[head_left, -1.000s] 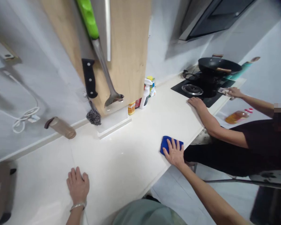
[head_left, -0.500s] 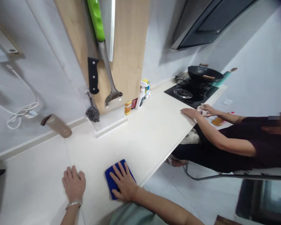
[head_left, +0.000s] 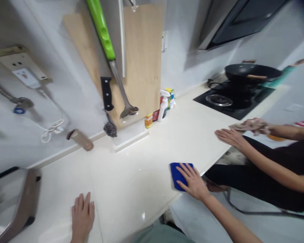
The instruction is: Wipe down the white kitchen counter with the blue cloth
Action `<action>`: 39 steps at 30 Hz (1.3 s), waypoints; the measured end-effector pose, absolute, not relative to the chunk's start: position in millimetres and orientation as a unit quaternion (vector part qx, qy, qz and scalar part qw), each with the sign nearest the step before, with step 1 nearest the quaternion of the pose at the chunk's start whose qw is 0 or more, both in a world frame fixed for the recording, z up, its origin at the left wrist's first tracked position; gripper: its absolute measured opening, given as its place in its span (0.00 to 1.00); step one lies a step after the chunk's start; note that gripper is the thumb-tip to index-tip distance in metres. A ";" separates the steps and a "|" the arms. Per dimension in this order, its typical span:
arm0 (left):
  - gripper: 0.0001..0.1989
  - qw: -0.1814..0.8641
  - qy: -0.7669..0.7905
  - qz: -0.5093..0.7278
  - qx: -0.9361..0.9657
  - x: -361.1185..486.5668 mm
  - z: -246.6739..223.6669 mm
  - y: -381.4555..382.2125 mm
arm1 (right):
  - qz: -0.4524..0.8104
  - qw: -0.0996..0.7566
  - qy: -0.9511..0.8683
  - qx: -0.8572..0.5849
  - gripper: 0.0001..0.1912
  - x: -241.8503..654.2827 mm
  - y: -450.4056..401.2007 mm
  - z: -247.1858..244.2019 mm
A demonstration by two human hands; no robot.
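Right hand (head_left: 194, 184) lies flat, fingers spread, pressing rather than pinching the blue cloth (head_left: 175, 175) near the front edge of the white counter (head_left: 131, 182); flat palm probably spreads pressure. Left hand (head_left: 82, 214) rests open, nothing held, likely bracing. Surface glossy. Beyond: wooden board (head_left: 144, 67), spray bottle (head_left: 163, 108), wok (head_left: 250, 72), co-worker's hand (head_left: 229, 137).

White tabletop (head_left: 131, 182) with a blue cloth (head_left: 176, 174) flat by its front edge; brown tumbler (head_left: 80, 140), spray bottle (head_left: 162, 110) and yellow jar (head_left: 148, 120) along the back edge; black cooktop (head_left: 235, 109) toward the right end.
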State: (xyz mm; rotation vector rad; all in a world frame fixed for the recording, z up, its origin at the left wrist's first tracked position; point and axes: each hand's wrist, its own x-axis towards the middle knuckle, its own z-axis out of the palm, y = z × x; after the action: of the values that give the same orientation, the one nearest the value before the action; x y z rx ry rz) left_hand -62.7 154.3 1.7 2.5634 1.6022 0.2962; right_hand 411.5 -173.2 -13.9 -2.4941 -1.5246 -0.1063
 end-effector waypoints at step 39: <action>0.27 -0.012 0.745 0.174 0.644 -141.4 -12.8 97.4 | 0.198 0.065 -0.842 -0.497 0.42 73.5 79.3 24.2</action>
State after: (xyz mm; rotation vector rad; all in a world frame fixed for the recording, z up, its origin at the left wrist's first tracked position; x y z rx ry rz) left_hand -141.4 97.4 -12.8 2.0379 2.3595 0.5515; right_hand 73.5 79.3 24.2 -1.4993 -2.5418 0.5961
